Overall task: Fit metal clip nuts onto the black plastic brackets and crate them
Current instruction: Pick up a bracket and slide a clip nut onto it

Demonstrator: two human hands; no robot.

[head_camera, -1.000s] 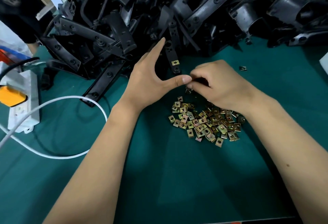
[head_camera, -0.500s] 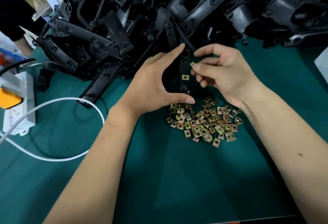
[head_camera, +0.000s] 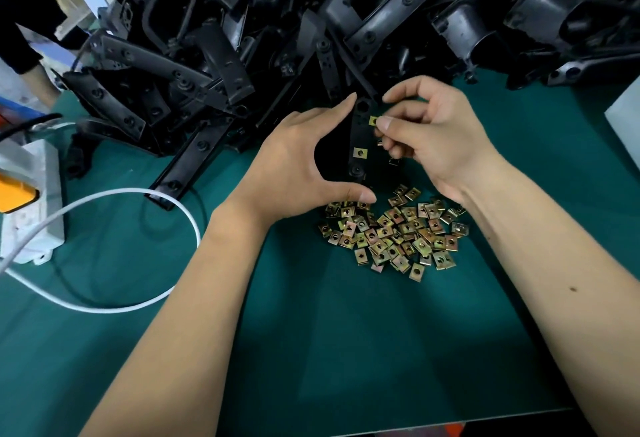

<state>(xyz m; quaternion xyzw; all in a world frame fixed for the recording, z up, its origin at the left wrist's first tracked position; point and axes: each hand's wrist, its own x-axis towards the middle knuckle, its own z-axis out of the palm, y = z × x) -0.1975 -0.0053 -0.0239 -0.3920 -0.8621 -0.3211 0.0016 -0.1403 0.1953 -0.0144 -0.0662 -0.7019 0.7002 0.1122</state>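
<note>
My left hand holds a black plastic bracket upright between forefinger at its top and thumb at its bottom. One clip nut sits fitted on the bracket's lower half. My right hand pinches a second clip nut against the bracket's right edge, near the top. More nuts seem tucked in that hand's curled fingers. A heap of loose brass-coloured clip nuts lies on the green mat just below both hands.
A large pile of black brackets fills the back of the green table. A white power strip with a white cable lies at the left. Another person's dark sleeve shows at far left. A white box edge is at right.
My left hand lifted the bracket off the pile's edge and stood it upright. My right hand rose from the nut heap and brought a nut to the bracket's upper right edge.
</note>
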